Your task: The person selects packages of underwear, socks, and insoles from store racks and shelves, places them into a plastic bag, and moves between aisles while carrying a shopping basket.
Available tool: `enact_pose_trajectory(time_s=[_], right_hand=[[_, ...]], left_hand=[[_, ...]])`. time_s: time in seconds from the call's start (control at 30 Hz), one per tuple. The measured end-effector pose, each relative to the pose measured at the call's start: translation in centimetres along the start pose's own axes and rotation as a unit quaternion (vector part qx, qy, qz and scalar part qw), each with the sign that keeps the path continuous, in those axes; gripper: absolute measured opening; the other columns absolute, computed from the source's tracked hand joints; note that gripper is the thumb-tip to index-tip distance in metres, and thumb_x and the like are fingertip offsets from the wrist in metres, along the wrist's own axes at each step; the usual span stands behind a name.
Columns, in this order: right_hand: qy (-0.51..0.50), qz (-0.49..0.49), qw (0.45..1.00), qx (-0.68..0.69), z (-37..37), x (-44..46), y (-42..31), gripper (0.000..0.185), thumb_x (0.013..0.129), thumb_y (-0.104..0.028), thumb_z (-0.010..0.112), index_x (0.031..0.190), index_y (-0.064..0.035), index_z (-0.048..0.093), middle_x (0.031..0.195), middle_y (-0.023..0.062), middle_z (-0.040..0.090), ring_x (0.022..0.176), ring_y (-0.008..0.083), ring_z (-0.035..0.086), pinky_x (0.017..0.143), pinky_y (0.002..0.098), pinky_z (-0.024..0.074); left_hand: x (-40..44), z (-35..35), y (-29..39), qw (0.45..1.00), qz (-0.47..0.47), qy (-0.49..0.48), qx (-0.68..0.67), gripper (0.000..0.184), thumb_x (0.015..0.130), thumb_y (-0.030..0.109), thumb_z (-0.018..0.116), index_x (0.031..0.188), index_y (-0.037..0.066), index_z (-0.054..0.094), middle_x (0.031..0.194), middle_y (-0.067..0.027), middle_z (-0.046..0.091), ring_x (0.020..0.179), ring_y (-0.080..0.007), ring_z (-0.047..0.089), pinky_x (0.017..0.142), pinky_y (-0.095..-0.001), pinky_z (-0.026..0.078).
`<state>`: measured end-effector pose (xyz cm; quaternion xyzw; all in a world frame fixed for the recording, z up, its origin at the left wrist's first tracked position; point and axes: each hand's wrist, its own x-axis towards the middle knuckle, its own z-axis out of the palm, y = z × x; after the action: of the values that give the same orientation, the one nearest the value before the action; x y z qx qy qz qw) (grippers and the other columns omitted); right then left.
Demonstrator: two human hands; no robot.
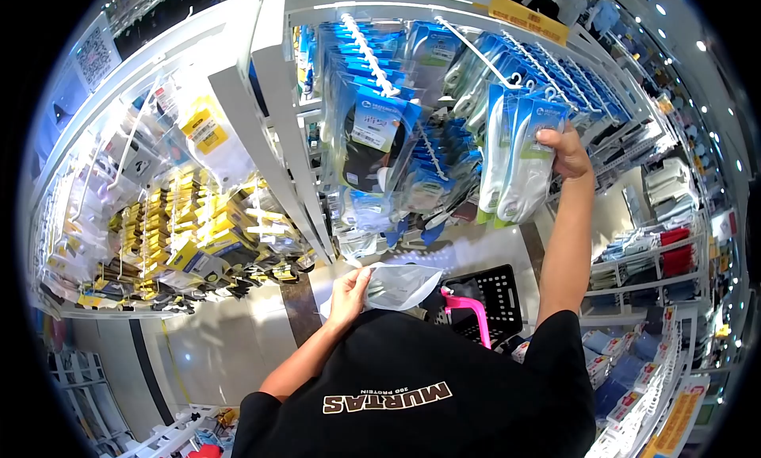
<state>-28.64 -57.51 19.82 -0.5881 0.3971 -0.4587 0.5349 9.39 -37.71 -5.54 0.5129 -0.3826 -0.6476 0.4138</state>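
My right hand [569,150] is raised at the right of the rack, its thumb and fingers closed on the upper edge of a clear sock pack [529,168] with a blue header and white and green socks inside. Another such pack hangs just to its left, and small hooks show above both. Lower down, my left hand [349,295] pinches the rim of a translucent white plastic bag [403,286] in front of my chest. What lies in the bag is hard to make out.
Blue-headed packs [380,125] hang on white prongs ahead. Yellow-labelled packs [210,228] fill the left rack, beyond a white post [273,117]. A black basket [499,299] with a pink handle [468,303] is below me. Shelves of folded goods [626,363] stand at the right.
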Motion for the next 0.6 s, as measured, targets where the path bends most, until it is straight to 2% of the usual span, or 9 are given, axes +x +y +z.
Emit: enact_pose_trajectory(time_s=[0.27,0.37,0.43,0.47,0.53,0.57,0.6], right_hand=[[0.010,0.017,0.995,-0.095,-1.5,-0.8,-3.1,0.059,0.073,-0.012,0.079,0.126,-0.0031,0.056,0.112,0.0053,0.067,0.100,0.0168,0.064,0.090,0.0319,0.0511],[0.023,0.006,0.996,-0.090,-2.4,-2.1,-2.5,0.061,0.072,-0.013,0.080,0.127,-0.0020,0.055,0.112,0.0062,0.066,0.101,0.0172,0.063,0.091,0.0323,0.0505],[0.033,-0.027,0.997,-0.068,-1.9,-3.6,-1.5,0.064,0.070,-0.013,0.077,0.129,-0.0013,0.054,0.113,0.0077,0.065,0.102,0.0191,0.064,0.094,0.0331,0.0495],[0.034,-0.040,0.998,-0.045,-1.4,-4.6,-0.5,0.064,0.070,-0.013,0.076,0.129,-0.0012,0.054,0.113,0.0079,0.065,0.103,0.0197,0.064,0.094,0.0335,0.0492],[0.029,-0.043,0.999,-0.008,-0.2,-6.7,2.4,0.069,0.067,-0.012,0.074,0.132,0.0000,0.051,0.115,0.0083,0.064,0.104,0.0222,0.064,0.096,0.0364,0.0492],[0.024,-0.059,0.996,0.055,3.0,-7.5,3.3,0.079,0.064,-0.011,0.077,0.135,-0.0011,0.047,0.119,0.0084,0.062,0.108,0.0232,0.062,0.096,0.0384,0.0495],[0.032,-0.058,0.996,0.059,3.9,-8.2,5.7,0.083,0.062,-0.010,0.079,0.137,-0.0025,0.045,0.121,0.0084,0.060,0.110,0.0231,0.061,0.096,0.0386,0.0496]], left_hand=[[-0.7,0.6,1.0,1.000,-0.002,-0.007,-0.014,0.037,0.103,0.028,0.056,0.117,-0.004,0.068,0.096,-0.0008,0.069,0.082,-0.0052,0.057,0.071,-0.0223,0.046],[-0.5,0.4,0.5,1.000,0.008,0.011,0.005,0.036,0.103,0.030,0.057,0.115,-0.001,0.069,0.083,0.0021,0.066,0.070,-0.0040,0.054,0.060,-0.0221,0.043],[-0.2,-0.1,-0.1,1.000,0.000,0.016,0.020,0.034,0.102,0.031,0.057,0.113,0.002,0.071,0.068,0.0059,0.058,0.056,-0.0027,0.047,0.049,-0.0219,0.037],[0.1,0.0,-0.5,0.999,0.027,0.032,0.028,0.033,0.102,0.033,0.057,0.112,0.005,0.072,0.060,0.0084,0.049,0.048,-0.0021,0.039,0.043,-0.0220,0.030],[0.5,0.0,-0.3,0.997,0.059,0.035,0.027,0.034,0.102,0.032,0.057,0.111,0.003,0.071,0.063,0.0075,0.051,0.050,-0.0023,0.040,0.044,-0.0223,0.031],[0.8,0.1,0.1,0.997,0.071,0.030,0.015,0.034,0.101,0.031,0.057,0.110,0.001,0.071,0.064,0.0074,0.051,0.051,-0.0023,0.040,0.044,-0.0222,0.031],[1.4,0.0,-0.1,0.998,0.049,0.027,0.002,0.033,0.101,0.030,0.057,0.107,0.001,0.071,0.063,0.0067,0.051,0.049,-0.0027,0.040,0.044,-0.0226,0.030]])
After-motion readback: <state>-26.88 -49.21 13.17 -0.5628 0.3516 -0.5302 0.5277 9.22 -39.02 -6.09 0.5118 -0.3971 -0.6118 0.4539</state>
